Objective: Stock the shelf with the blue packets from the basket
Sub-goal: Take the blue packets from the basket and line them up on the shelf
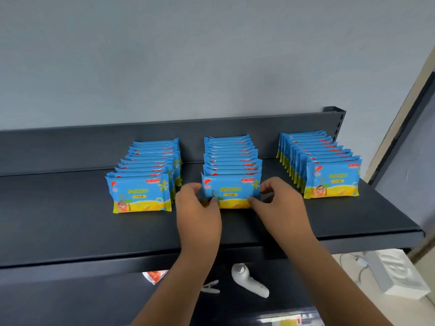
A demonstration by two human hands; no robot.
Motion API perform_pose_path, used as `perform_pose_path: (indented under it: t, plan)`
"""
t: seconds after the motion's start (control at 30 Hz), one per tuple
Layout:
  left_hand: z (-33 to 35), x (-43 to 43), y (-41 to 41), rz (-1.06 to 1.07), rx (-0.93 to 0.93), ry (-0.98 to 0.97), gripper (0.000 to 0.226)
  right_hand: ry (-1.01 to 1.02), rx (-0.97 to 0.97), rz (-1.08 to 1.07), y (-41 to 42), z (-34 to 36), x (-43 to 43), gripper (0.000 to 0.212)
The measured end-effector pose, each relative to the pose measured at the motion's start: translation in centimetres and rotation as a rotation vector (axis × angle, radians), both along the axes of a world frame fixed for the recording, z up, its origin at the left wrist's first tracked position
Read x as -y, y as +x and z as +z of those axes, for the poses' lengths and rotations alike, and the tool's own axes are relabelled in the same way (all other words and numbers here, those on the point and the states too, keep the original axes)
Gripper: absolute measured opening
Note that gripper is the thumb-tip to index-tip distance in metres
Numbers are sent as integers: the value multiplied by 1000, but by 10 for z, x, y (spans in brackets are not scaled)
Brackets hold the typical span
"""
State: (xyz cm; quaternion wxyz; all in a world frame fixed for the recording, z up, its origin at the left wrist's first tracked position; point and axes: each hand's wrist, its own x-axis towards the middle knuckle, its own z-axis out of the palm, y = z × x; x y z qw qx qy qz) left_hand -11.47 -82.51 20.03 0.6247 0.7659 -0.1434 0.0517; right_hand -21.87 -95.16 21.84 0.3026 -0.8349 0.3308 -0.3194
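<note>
Three rows of upright blue and yellow packets stand on the dark shelf: a left row, a middle row and a right row. My left hand pinches the left edge of the front packet of the middle row. At the packet's right edge my right hand pinches it with thumb and fingers. The packet stands on the shelf against the row behind it. No basket is in view.
The shelf's raised back panel runs behind the rows, with a grey wall above. Below the shelf's front lip lie a white handheld device, a white clip, a red-and-white packet and a white box at the right.
</note>
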Motion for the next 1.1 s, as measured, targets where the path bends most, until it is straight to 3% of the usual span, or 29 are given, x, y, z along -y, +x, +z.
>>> perform_pose_path:
  t: [0.33,0.57,0.73,0.93,1.1]
  plan:
    - [2,-4,11,-138,28,101,34,110,42,-74,1,1,1,26]
    - [1,-4,11,-173,-7,56,44,132,51,-47,1,1,-5,66]
    - [0,2,14,-207,69,109,46,166,83,23,3,4,-6,42]
    - [-1,1,8,-170,163,199,54,182,92,9,-2,5,-4,43]
    - [-2,2,3,-2,313,420,78,172,100,-30,-3,3,-6,57]
